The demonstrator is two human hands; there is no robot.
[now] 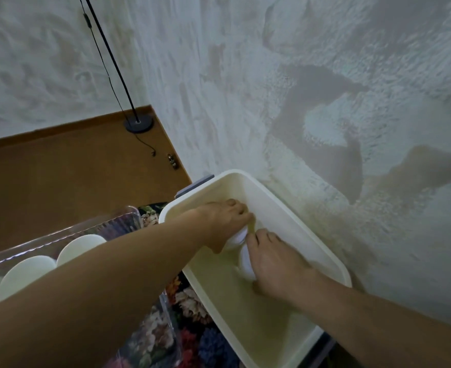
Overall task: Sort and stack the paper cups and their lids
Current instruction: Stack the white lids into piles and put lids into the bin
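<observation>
Both my hands reach into a cream plastic bin point(277, 208) on the right. My left hand point(223, 221) grips the upper end of a white paper cup point(237, 239), and my right hand point(275, 264) holds a second white cup point(247, 264) just below it. The two cups lie end to end, mostly hidden by my fingers. To the left, a clear plastic box point(128, 216) holds three white round lids point(79, 248), partly covered by my left forearm.
The bin and the clear box sit on a floral cloth point(192, 306). A brown wooden surface point(67, 176) with a black lamp base point(138, 124) and cable lies behind the box. A textured pale wall point(325, 75) borders the bin on the right.
</observation>
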